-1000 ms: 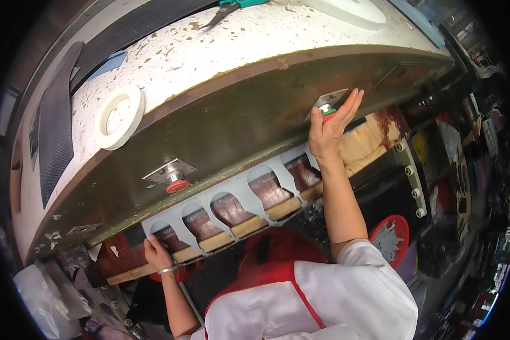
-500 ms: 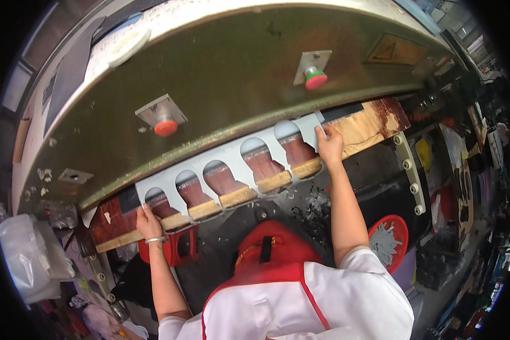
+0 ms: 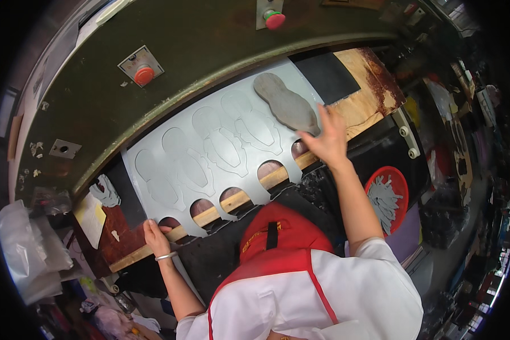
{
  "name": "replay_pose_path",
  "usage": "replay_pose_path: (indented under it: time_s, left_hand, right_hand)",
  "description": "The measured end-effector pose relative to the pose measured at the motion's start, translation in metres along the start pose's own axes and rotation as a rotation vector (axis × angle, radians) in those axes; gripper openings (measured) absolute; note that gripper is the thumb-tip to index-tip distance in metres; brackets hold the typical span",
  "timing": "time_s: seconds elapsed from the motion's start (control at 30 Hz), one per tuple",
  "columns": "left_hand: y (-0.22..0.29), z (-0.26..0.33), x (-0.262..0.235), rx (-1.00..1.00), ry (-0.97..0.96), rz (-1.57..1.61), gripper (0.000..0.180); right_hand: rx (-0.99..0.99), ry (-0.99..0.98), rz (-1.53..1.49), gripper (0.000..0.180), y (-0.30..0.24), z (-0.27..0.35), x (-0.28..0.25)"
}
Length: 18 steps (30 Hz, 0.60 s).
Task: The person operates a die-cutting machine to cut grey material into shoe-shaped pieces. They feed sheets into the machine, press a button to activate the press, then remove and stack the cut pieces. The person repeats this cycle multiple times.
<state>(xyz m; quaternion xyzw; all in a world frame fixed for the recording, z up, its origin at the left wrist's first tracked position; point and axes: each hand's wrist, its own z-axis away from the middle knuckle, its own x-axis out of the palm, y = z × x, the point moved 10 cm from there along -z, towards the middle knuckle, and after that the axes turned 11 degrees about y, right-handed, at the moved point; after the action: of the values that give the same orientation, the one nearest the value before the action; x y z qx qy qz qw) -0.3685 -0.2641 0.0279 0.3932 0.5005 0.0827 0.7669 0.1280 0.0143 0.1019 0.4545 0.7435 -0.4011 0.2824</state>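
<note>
A light grey sheet (image 3: 249, 178) lies over the wooden board, with rounded notches along its near edge and several sole-shaped outlines cut across it. My left hand (image 3: 157, 238) pinches the sheet's near left corner. On the sheet's right part rests a darker grey-brown sole-shaped piece (image 3: 286, 102), slanting towards me. Beside its near end is my right hand (image 3: 328, 136), thumb and fingers spread apart; whether the fingertips touch the piece I cannot tell.
Beyond the board runs a dark green machine beam (image 3: 204, 45) with a red button (image 3: 144, 75) and a pink-red button (image 3: 275, 20). A red bowl (image 3: 402, 192) of grey strips stands at right. Black pads (image 3: 327, 76) and grey scraps (image 3: 105, 191) lie on the board (image 3: 374, 85).
Much more of the sheet now shows in front of the beam, with its cut outlines and the sole-shaped piece. My right hand has let go of the sheet's edge and opened.
</note>
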Motion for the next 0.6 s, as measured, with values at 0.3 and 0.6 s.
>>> replay_pose_path:
  time_s: [0.3, 0.6]
  left_hand:
    - [-0.061, 0.048, -0.029, 0.054, 0.295, 0.458, 0.027]
    - [0.079, 0.057, 0.004, 0.419, 0.317, 0.253, 0.021]
  right_hand:
    - [0.154, -0.164, -0.144, 0.079, 0.007, 0.019, -0.003]
    - [0.507, -0.053, -0.265, 0.077, 0.144, 0.034, -0.067]
